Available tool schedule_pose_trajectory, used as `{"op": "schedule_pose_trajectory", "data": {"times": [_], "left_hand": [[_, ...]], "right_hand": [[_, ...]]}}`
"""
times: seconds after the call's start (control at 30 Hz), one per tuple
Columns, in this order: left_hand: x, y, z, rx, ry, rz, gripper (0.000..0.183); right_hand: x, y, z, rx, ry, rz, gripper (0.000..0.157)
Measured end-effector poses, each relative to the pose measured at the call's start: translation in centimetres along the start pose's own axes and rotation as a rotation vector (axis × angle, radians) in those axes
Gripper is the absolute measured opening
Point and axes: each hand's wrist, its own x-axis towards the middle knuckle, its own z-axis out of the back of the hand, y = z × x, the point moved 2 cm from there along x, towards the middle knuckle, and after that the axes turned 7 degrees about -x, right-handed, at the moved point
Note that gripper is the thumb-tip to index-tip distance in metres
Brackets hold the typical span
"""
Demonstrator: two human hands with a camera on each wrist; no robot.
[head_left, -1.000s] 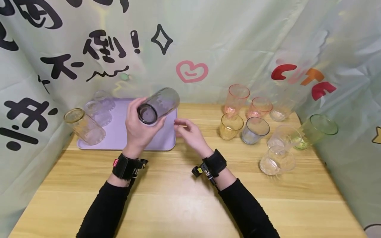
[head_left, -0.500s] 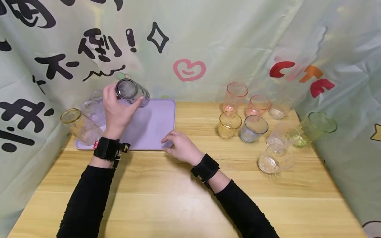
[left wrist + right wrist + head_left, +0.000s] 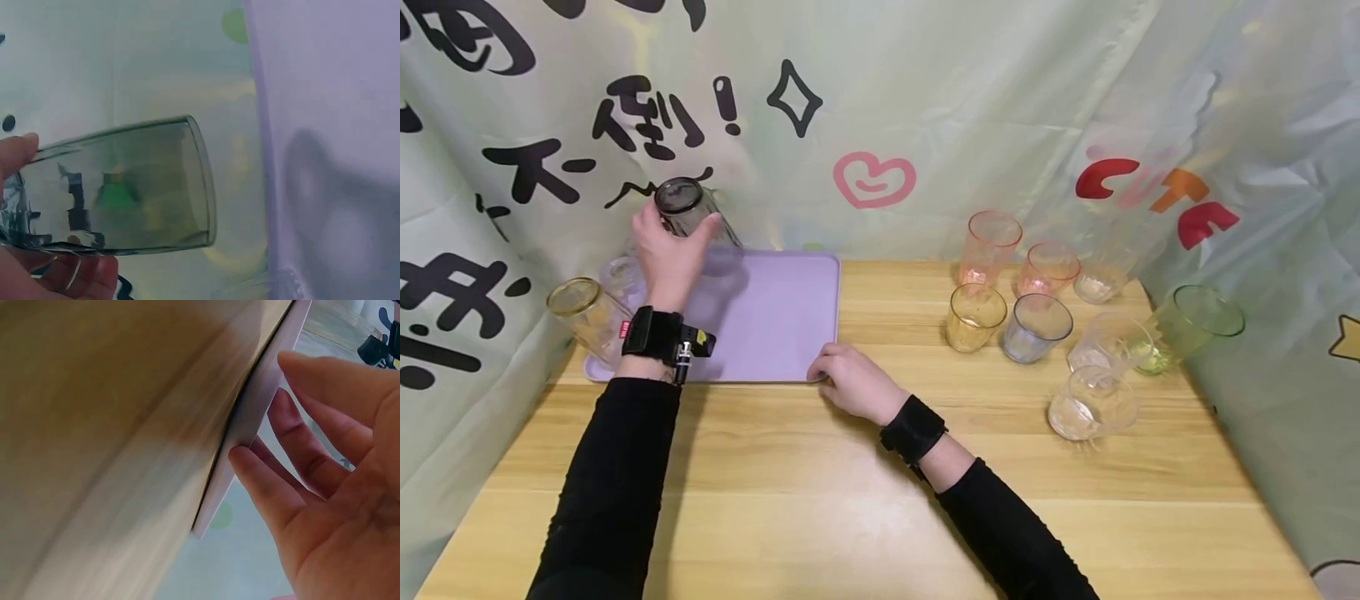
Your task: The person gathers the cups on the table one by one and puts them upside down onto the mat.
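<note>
"Where's the grey glass (image 3: 140,187)?"
"Gripped in the left hand (image 3: 668,260), at the purple tray's (image 3: 778,312) far side; right hand (image 3: 859,385), fingers loosely bent, touches the tray's near edge."
"Wooden bench (image 3: 805,500), lettered curtain (image 3: 970,92) here."

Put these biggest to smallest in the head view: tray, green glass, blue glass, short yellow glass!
1. Tray
2. Green glass
3. Blue glass and short yellow glass: they look too alike to rank
</note>
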Motion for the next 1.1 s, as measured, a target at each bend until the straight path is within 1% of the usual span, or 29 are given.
{"op": "schedule_pose_trajectory", "data": {"times": [0.1, 0.17, 0.33, 0.47, 0.63, 0.8, 1.1], "left_hand": [[0.7, 0.5, -0.1, 0.011, 0.038, 0.079, 0.097], [1.2, 0.7, -0.1, 0.019, 0.056, 0.118, 0.096], [2.0, 1.6, -0.5, 0.051, 0.087, 0.176, 0.093], [2.2, 2.7, -0.8, 0.076, 0.111, 0.218, 0.093], [2.2, 4.0, -1.3, 0.091, 0.116, 0.226, 0.093], [2.6, 4.9, -1.7, 0.116, 0.129, 0.234, 0.095], [2.7, 5.6, -2.0, 0.117, 0.133, 0.245, 0.094]], "right_hand": [[-0.1, -0.1, -0.1, 0.005, -0.022, 0.006, 0.019], [0.0, -0.1, -0.1, -0.006, -0.029, 0.008, 0.019], [0.1, -0.1, -0.2, -0.028, -0.006, -0.003, 0.017], [0.0, 0.0, -0.1, -0.025, 0.012, -0.007, 0.015], [-0.1, 0.1, -0.1, -0.031, 0.014, -0.007, 0.014], [0.0, 0.1, -0.2, -0.044, 0.025, -0.015, 0.014], [-0.1, 0.2, 0.0, -0.047, 0.044, -0.034, 0.017]]}}
